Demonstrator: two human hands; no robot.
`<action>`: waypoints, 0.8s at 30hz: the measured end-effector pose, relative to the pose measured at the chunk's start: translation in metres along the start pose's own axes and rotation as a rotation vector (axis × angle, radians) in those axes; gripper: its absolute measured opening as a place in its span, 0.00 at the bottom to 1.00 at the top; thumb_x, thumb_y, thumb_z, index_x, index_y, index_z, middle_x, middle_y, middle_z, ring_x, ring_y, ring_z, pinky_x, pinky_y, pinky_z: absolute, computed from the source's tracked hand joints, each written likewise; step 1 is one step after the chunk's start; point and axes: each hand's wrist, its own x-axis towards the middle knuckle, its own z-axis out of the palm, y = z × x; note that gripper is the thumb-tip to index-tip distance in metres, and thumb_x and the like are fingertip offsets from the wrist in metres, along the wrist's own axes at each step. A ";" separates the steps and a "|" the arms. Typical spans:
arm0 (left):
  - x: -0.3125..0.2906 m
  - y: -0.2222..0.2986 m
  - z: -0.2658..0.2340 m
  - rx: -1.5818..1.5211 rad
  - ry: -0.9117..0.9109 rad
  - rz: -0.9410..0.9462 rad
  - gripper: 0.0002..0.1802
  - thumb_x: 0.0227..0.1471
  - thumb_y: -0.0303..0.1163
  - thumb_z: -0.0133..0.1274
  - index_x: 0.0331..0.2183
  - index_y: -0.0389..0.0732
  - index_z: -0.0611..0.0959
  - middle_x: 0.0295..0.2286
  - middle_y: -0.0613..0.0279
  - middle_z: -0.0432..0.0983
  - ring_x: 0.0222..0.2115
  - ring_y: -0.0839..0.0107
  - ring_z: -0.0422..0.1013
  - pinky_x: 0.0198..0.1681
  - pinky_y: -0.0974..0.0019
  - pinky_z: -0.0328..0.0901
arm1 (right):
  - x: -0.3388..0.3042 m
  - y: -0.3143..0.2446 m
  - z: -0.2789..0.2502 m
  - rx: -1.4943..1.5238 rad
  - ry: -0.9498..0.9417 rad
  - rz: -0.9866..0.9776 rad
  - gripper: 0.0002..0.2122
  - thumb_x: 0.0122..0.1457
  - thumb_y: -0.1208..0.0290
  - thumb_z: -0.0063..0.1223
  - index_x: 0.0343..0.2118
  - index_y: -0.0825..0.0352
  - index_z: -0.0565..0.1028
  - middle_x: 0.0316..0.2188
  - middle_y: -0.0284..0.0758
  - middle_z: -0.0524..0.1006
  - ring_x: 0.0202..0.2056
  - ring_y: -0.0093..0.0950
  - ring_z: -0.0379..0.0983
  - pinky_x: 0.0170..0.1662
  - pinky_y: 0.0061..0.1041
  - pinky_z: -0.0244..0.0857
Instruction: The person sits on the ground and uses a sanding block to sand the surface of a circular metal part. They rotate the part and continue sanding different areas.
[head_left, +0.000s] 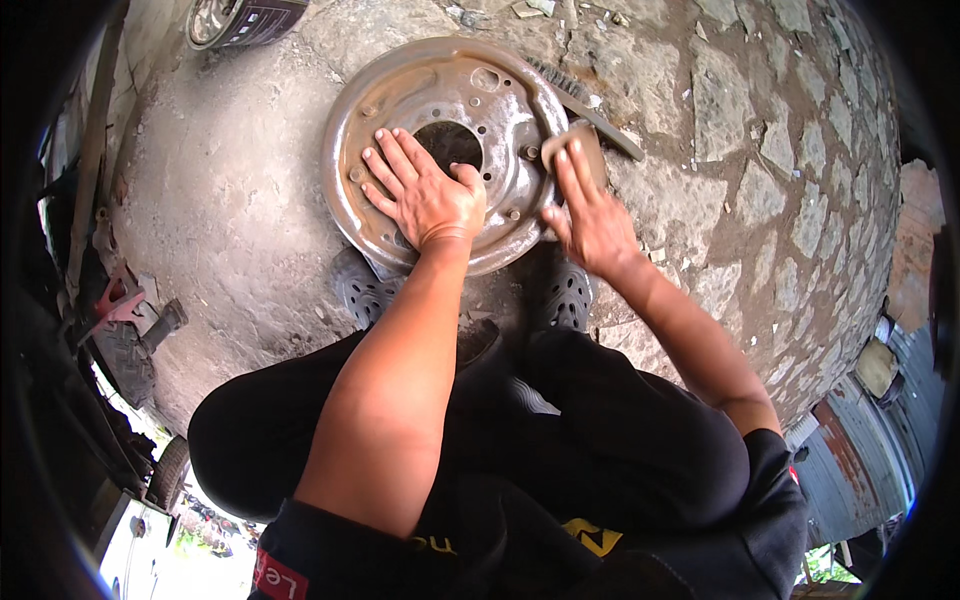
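A round, rust-brown metal brake backing plate (pixel 515 110) lies on the ground before me, with a large central hole, several small holes and bolt heads. My left hand (pixel 425 195) rests flat on its left half, fingers spread, the thumb by the central hole. At the plate's right rim, my right hand (pixel 595 225) presses a folded brown sheet that looks like sandpaper (pixel 592 150) under its fingers. Part of the sheet is hidden by those fingers. Just behind it lies a wire brush (pixel 612 132), its dark bristles partly beside the plate's edge.
A dark tin can (pixel 245 22) lies at the upper left. My feet in grey clogs (pixel 567 297) stand close to the plate's near edge. Uneven stone paving (pixel 720 105) spreads to the right, smoother concrete (pixel 230 200) to the left. A red metal tool (pixel 120 300) is at the far left.
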 end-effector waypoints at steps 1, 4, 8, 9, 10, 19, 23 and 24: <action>0.000 -0.002 -0.001 0.002 0.007 0.000 0.51 0.48 0.48 0.47 0.68 0.34 0.52 0.70 0.52 0.40 0.71 0.52 0.33 0.69 0.40 0.31 | 0.015 -0.007 -0.016 0.060 -0.065 0.071 0.34 0.68 0.46 0.37 0.70 0.62 0.50 0.72 0.41 0.46 0.52 0.49 0.72 0.53 0.44 0.70; -0.001 -0.003 -0.001 0.004 -0.008 -0.002 0.51 0.48 0.48 0.47 0.68 0.34 0.52 0.70 0.52 0.40 0.71 0.52 0.33 0.69 0.41 0.31 | 0.014 -0.009 -0.009 -0.004 -0.028 0.021 0.34 0.68 0.45 0.36 0.70 0.61 0.50 0.72 0.41 0.45 0.52 0.49 0.73 0.54 0.44 0.69; 0.000 0.000 -0.002 0.008 -0.001 -0.006 0.51 0.48 0.47 0.47 0.68 0.34 0.53 0.70 0.52 0.40 0.71 0.52 0.33 0.69 0.41 0.30 | -0.038 -0.011 0.023 -0.049 -0.076 -0.183 0.34 0.67 0.42 0.35 0.70 0.58 0.53 0.72 0.39 0.46 0.52 0.46 0.73 0.55 0.46 0.67; 0.000 -0.001 -0.001 0.005 0.005 -0.006 0.51 0.48 0.47 0.47 0.68 0.34 0.53 0.70 0.52 0.40 0.71 0.52 0.33 0.69 0.42 0.30 | -0.040 -0.010 0.026 -0.047 -0.094 -0.191 0.34 0.67 0.42 0.35 0.70 0.58 0.53 0.72 0.38 0.46 0.52 0.46 0.73 0.55 0.46 0.68; 0.000 -0.001 0.001 0.006 0.009 -0.002 0.51 0.48 0.47 0.47 0.68 0.34 0.52 0.70 0.52 0.40 0.71 0.52 0.32 0.69 0.42 0.30 | -0.032 -0.006 0.021 -0.026 -0.078 -0.181 0.34 0.67 0.43 0.36 0.70 0.58 0.53 0.72 0.37 0.46 0.51 0.46 0.73 0.54 0.45 0.68; 0.000 -0.002 0.000 -0.003 -0.021 -0.009 0.50 0.49 0.48 0.46 0.68 0.35 0.53 0.70 0.52 0.38 0.71 0.52 0.32 0.69 0.41 0.28 | -0.039 0.003 0.034 -0.063 -0.030 -0.270 0.32 0.67 0.42 0.35 0.70 0.50 0.54 0.72 0.34 0.49 0.50 0.45 0.75 0.52 0.46 0.70; 0.002 -0.001 -0.001 -0.002 -0.006 0.003 0.50 0.49 0.48 0.47 0.68 0.35 0.52 0.70 0.52 0.39 0.71 0.52 0.32 0.69 0.41 0.28 | -0.015 0.009 0.012 -0.026 -0.006 -0.127 0.31 0.67 0.43 0.36 0.70 0.51 0.55 0.72 0.33 0.49 0.53 0.45 0.74 0.55 0.45 0.68; 0.001 -0.001 -0.001 -0.001 -0.008 0.003 0.50 0.49 0.48 0.47 0.68 0.34 0.52 0.70 0.52 0.39 0.71 0.52 0.32 0.69 0.40 0.29 | -0.023 0.005 0.019 -0.015 0.027 -0.141 0.31 0.67 0.43 0.36 0.70 0.51 0.54 0.72 0.32 0.49 0.53 0.45 0.73 0.55 0.45 0.68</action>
